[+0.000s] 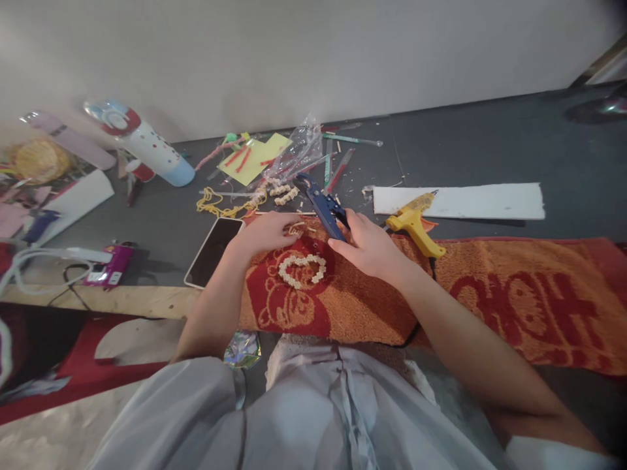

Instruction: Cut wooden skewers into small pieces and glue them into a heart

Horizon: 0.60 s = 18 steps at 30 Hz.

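Observation:
My right hand (pixel 367 247) is closed around a blue plier-like hand tool (pixel 321 207), its head pointing up and left. Just left of it, my left hand (pixel 268 233) rests palm down at the towel's far edge, thumb and fingers apart. Small pale stick pieces (pixel 295 230) lie by its fingertips; whether it touches them I cannot tell. Below both hands, a heart-shaped outline of small cream pieces (pixel 302 271) lies on the orange and red towel (pixel 372 307), with a gap at its lower right.
A yellow glue gun (pixel 416 225) lies across a white board (pixel 490 200) on the right. Left stand a phone (pixel 214 253), a spotted bottle (pixel 147 143) and a purple power adapter (pixel 108 266). Behind are yellow string (pixel 215 205), yellow paper (pixel 249 160) and clear plastic (pixel 301 150).

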Available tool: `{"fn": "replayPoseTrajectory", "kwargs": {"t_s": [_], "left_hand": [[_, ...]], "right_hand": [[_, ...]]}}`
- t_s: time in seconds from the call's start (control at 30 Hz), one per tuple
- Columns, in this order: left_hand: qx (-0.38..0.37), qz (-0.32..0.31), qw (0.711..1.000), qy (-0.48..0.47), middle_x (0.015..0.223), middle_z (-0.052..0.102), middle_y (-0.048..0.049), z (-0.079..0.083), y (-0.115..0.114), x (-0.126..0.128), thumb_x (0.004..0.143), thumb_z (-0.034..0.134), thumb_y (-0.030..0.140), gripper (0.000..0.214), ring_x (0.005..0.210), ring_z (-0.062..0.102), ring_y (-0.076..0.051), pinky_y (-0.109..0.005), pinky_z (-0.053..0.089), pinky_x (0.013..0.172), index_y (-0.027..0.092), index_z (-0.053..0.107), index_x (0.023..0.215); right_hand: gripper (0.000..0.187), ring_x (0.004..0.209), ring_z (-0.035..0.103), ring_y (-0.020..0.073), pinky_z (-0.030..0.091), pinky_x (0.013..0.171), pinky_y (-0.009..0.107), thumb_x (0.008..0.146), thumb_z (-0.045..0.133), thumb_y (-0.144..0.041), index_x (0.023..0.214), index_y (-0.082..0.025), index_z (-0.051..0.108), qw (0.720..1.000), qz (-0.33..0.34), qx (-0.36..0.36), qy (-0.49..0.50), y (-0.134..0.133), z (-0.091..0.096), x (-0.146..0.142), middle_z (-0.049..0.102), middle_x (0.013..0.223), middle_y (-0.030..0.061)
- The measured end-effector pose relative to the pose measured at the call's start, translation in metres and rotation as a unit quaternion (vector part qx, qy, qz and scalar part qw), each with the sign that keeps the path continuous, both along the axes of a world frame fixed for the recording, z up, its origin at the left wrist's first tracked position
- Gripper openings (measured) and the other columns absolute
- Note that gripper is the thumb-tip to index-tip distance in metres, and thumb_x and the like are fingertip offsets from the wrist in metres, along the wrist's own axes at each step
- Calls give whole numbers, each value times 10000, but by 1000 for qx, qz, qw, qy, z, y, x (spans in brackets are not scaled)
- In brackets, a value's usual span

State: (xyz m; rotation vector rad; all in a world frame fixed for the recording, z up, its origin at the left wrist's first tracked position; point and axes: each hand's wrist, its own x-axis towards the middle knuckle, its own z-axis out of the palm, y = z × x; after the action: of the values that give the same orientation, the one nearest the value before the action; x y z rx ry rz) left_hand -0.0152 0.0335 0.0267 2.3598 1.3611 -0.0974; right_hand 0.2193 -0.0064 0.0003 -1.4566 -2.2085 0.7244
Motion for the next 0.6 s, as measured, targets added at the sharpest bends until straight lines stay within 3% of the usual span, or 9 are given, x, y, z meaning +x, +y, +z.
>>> {"fn": "replayPoseTrajectory", "kwargs": {"t_s": [0.6], "left_hand": [[2, 34, 999, 4, 1136, 698, -54, 0, 3, -12, 791, 523, 377, 477, 931, 635, -219, -290, 460, 798, 211, 625, 1227]], "right_hand": [[376, 845, 581, 288, 439, 708, 393, 820, 472, -461, 1043, -159, 482, 1000, -5, 4, 5, -2, -1, -1, 593, 946, 149]]}}
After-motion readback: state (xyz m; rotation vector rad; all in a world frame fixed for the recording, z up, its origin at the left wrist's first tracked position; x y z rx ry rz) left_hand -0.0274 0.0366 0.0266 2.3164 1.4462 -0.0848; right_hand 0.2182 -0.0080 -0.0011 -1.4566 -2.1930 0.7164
